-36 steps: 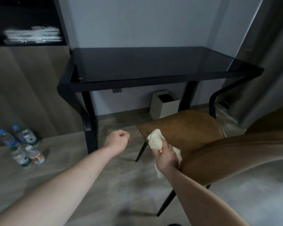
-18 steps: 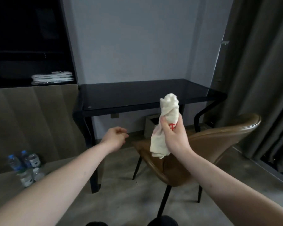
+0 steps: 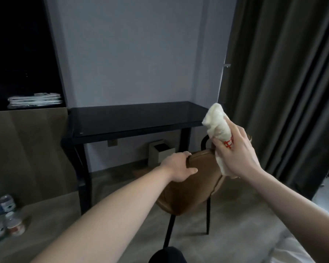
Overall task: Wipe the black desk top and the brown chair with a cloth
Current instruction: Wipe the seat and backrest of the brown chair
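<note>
Reaching out over the floor, two bare arms are stretching toward the brown chair [image 3: 190, 188]. The left hand [image 3: 179, 168] is gripping the top edge of the chair's back, with the fingers curled over the far side and the thumb pressing on the near side. The right hand [image 3: 237, 154] is hanging in the air just above the chair's right side, and it is squeezing tight around a white cloth [image 3: 217, 124]. The cloth is bunched up, with one end poking up above the fingers and the other end hanging down below the hand, close to the chair's top edge. A bit of red print is showing on the cloth by the fingers.

The chair is standing on thin black legs, turned with its back toward the person. Far to the left of the chair, some water bottles [image 3: 2, 215] are sitting on the floor. Right behind the chair, the black desk [image 3: 133, 118] is standing against the grey wall. A small white bin [image 3: 161, 150] is sitting under the desk, behind the chair. Dark curtains [image 3: 285, 82] are hanging to the right of the chair. Behind and left of the chair, some folded white things [image 3: 34, 100] are lying on a dark shelf.
</note>
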Motion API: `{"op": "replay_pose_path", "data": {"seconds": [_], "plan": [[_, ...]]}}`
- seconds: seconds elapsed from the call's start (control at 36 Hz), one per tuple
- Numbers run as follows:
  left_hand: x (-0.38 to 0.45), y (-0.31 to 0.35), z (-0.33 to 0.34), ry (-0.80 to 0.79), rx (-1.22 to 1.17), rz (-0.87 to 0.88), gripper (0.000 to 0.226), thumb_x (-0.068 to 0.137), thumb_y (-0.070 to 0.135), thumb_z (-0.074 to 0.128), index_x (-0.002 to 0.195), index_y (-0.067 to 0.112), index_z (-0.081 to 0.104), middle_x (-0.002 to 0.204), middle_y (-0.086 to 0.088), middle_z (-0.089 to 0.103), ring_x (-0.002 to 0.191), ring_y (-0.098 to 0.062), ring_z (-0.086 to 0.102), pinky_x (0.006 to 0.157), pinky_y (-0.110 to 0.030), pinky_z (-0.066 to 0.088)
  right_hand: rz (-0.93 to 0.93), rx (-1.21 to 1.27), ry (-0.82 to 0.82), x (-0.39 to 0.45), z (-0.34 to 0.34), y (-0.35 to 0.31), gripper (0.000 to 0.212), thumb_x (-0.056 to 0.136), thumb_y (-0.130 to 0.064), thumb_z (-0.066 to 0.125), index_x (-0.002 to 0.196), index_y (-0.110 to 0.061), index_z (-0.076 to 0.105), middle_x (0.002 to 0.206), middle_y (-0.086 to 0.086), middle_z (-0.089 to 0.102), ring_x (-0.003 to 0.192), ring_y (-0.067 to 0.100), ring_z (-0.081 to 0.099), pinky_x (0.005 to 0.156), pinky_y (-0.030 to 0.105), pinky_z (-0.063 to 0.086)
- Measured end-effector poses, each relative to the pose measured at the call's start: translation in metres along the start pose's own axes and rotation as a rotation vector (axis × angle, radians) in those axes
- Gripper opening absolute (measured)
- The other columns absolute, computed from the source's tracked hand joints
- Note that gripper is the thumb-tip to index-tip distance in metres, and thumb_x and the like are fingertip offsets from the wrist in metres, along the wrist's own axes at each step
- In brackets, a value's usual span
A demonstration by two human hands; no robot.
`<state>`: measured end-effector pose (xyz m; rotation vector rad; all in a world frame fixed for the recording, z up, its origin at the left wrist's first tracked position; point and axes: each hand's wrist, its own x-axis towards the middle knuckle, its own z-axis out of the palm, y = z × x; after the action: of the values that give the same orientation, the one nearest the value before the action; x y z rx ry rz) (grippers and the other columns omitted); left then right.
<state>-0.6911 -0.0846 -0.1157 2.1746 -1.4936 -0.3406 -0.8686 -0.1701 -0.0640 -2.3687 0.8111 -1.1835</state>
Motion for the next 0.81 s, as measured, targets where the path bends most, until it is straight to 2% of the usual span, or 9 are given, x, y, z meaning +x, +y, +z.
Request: {"op": "replay_pose_path", "data": {"seconds": [0.08, 0.14, 0.22, 0.28, 0.36, 0.53, 0.64, 0.75, 0.81], "plan": [[-0.001, 0.000, 0.007, 0.127, 0.108, 0.009, 0.041, 0.104, 0.040, 0.052, 0.142, 0.026, 0.053, 0.129, -0.001, 0.066, 0.118, -0.026, 0.062, 0.097, -0.041, 0.051, 0.030, -0.117, -0.071, 0.003, 0.010, 0.020, 0.064, 0.095, -0.047, 0.060, 0.152, -0.045, 0.031, 0.134, -0.002, 0.052, 0.125, 0.026, 0.047, 0.095, 0.044, 0.040], [-0.002, -0.006, 0.009, 0.174, 0.165, 0.018, 0.033, 0.106, 0.037, 0.049, 0.135, 0.025, 0.059, 0.120, -0.002, 0.069, 0.110, -0.026, 0.065, 0.090, -0.038, 0.051, 0.006, -0.220, -0.093, 0.001, 0.026, 0.028, 0.062, 0.094, -0.053, 0.054, 0.151, -0.038, 0.034, 0.135, 0.002, 0.054, 0.129, 0.028, 0.043, 0.107, 0.050, 0.029], [-0.001, -0.016, 0.010, 0.232, 0.269, 0.061, 0.031, 0.107, 0.034, 0.047, 0.132, 0.023, 0.061, 0.116, -0.005, 0.071, 0.105, -0.030, 0.067, 0.087, -0.041, 0.052, 0.012, -0.312, -0.028, -0.003, 0.050, 0.025, 0.061, 0.093, -0.056, 0.051, 0.149, -0.036, 0.037, 0.142, 0.006, 0.049, 0.134, 0.032, 0.037, 0.112, 0.049, 0.018], [0.001, -0.021, 0.013, 0.288, 0.278, 0.092, 0.026, 0.106, 0.031, 0.048, 0.124, 0.023, 0.065, 0.110, -0.004, 0.073, 0.099, -0.029, 0.068, 0.087, -0.042, 0.053, 0.046, -0.308, 0.005, -0.003, 0.059, 0.016, 0.059, 0.095, -0.052, 0.057, 0.149, -0.037, 0.037, 0.144, 0.007, 0.047, 0.133, 0.035, 0.036, 0.114, 0.049, 0.019], [0.003, -0.026, 0.018, 0.353, 0.266, 0.103, 0.020, 0.105, 0.026, 0.050, 0.114, 0.023, 0.067, 0.102, -0.001, 0.074, 0.091, -0.026, 0.068, 0.089, -0.042, 0.052, 0.048, -0.287, -0.005, -0.005, 0.066, 0.011, 0.056, 0.097, -0.054, 0.054, 0.148, -0.041, 0.035, 0.145, 0.003, 0.044, 0.133, 0.033, 0.035, 0.117, 0.052, 0.019], [0.010, -0.035, 0.020, 0.373, 0.209, 0.117, 0.022, 0.105, 0.032, 0.052, 0.119, 0.026, 0.068, 0.100, 0.003, 0.074, 0.090, -0.020, 0.069, 0.082, -0.036, 0.056, -0.096, -0.306, -0.006, -0.012, 0.066, 0.025, 0.058, 0.097, -0.053, 0.055, 0.149, -0.039, 0.035, 0.150, -0.002, 0.042, 0.141, 0.030, 0.028, 0.117, 0.057, 0.021], [0.005, -0.034, 0.020, 0.387, 0.153, 0.110, 0.020, 0.104, 0.029, 0.054, 0.116, 0.026, 0.069, 0.099, 0.004, 0.074, 0.090, -0.017, 0.069, 0.078, -0.029, 0.051, -0.028, -0.142, 0.049, -0.033, 0.078, 0.029, 0.071, 0.098, -0.033, 0.063, 0.157, -0.037, 0.024, 0.166, -0.005, 0.017, 0.155, 0.033, 0.007, 0.116, 0.066, 0.026], [0.005, -0.035, 0.020, 0.364, 0.111, 0.080, 0.015, 0.102, 0.025, 0.057, 0.108, 0.028, 0.071, 0.093, 0.007, 0.074, 0.088, -0.014, 0.070, 0.082, -0.037, 0.058, 0.090, 0.085, 0.173, -0.055, 0.096, 0.017, 0.071, 0.098, -0.020, 0.062, 0.158, -0.032, 0.026, 0.169, -0.012, -0.001, 0.156, 0.026, 0.002, 0.109, 0.062, 0.040], [0.005, -0.034, 0.020, 0.377, 0.120, 0.079, 0.015, 0.101, 0.023, 0.059, 0.106, 0.028, 0.071, 0.095, 0.008, 0.076, 0.091, -0.014, 0.071, 0.082, -0.037, 0.057, 0.146, 0.177, 0.217, -0.063, 0.107, 0.012, 0.073, 0.100, -0.020, 0.059, 0.160, -0.032, 0.019, 0.168, -0.015, -0.009, 0.156, 0.016, 0.000, 0.106, 0.058, 0.044]]}}
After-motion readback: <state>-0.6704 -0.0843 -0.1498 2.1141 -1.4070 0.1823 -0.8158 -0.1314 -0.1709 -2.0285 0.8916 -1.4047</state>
